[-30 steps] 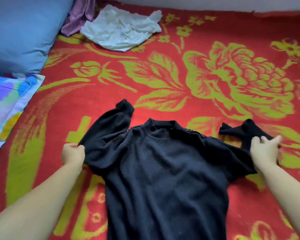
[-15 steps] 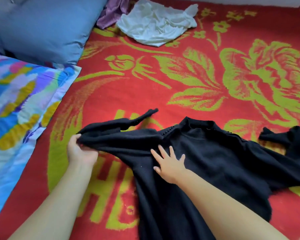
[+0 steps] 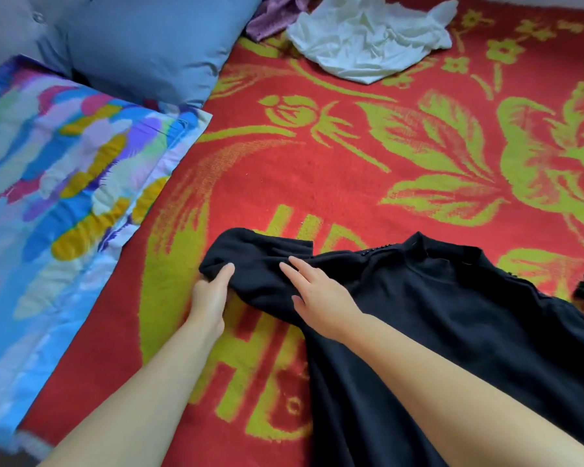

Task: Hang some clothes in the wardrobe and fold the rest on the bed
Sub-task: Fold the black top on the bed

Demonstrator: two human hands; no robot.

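Note:
A black knit top [image 3: 452, 318] lies spread face up on the red and green blanket [image 3: 317, 176], collar pointing away from me. Its left sleeve is bunched near the blanket's middle. My left hand [image 3: 209, 294] grips the outer end of that sleeve, thumb on top of the cloth. My right hand [image 3: 321, 298] lies flat on the sleeve close to the shoulder, fingers straight. The other sleeve runs off toward the right edge.
A crumpled white garment [image 3: 371, 38] and a purple one [image 3: 273, 15] lie at the far side of the bed. A blue pillow [image 3: 142, 45] and a multicoloured quilt [image 3: 58, 183] fill the left side.
My right hand slid left along the sleeve toward my left hand. The sleeve end got folded in and bunched up. The view turned further left.

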